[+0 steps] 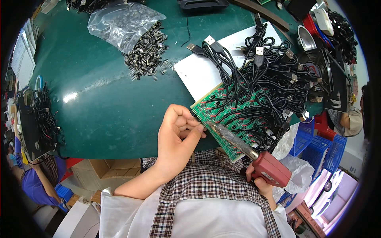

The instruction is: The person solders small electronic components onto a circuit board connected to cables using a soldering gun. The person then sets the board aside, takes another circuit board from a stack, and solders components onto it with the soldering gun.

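Right hand: at the lower right of centre, this hand [260,183] is wrapped round the red handle of a soldering iron [274,170].
Iron's long axis: slants from the lower right up and left, its shaft crossing over the board's near edge, its tip ending just beside the left thumb; whether the tip touches anything I cannot tell.
Left hand: at mid-frame, this hand [179,137] is narrow, thumb drawn close to curled fingers; whether a small part is pinched there I cannot tell.
Green board: the circuit board [204,111] lies right of the left hand and up-left of the right; its near edge slants down to the right. The left hand is nearer, its fingertips at that edge; the right reaches it only through the iron.
Black cables: coiled cables [264,105] with USB plugs heap over the board's right side.
White sheet: the sheet [192,77] lies beyond the board on the green tabletop [107,115].
Metal parts: a loose pile [147,57] spills from a clear bag [119,23], upper left of centre.
Black tray: at the top edge [202,4].
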A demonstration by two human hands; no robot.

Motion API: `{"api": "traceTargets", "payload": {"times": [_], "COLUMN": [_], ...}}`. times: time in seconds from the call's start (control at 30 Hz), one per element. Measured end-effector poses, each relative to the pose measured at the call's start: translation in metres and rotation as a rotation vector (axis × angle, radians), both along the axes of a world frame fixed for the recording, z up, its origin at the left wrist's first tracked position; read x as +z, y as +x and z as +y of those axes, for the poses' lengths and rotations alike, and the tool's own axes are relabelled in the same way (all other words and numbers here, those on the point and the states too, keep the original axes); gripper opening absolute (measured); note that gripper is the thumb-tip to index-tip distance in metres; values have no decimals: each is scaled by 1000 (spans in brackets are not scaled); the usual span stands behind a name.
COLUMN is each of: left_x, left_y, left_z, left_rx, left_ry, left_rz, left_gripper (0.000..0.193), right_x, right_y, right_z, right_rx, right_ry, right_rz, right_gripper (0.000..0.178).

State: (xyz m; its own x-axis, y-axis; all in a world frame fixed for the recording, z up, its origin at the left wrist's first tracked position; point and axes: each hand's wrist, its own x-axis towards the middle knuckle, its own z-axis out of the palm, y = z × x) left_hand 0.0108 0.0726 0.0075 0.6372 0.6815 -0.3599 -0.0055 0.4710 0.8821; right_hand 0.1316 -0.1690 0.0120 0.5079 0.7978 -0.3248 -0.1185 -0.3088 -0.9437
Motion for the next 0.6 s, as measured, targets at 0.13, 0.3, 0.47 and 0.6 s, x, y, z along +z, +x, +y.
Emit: {"api": "traceTargets", "payload": {"times": [0.13, 0.3, 0.47, 0.6], "left_x": [-1, 0, 0, -1], "left_y": [1, 1, 1, 0], "left_z": [-1, 1, 0, -1], "left_rx": [3, -11, -16, -12], "left_ry": [12, 22, 17, 33], "left_rz": [2, 5, 1, 10], "left_gripper": [23, 23, 23, 23], "right_x": [0, -6, -2, -8], "right_y": [1, -1, 0, 2], "right_z": [2, -9, -5, -13], "right_rx": [8, -44, -74, -20], "right_ry": [-18, -44, -55, -88], "right_rz": [26, -35, 18, -38], "right_gripper": [63, 64, 63, 61]}}
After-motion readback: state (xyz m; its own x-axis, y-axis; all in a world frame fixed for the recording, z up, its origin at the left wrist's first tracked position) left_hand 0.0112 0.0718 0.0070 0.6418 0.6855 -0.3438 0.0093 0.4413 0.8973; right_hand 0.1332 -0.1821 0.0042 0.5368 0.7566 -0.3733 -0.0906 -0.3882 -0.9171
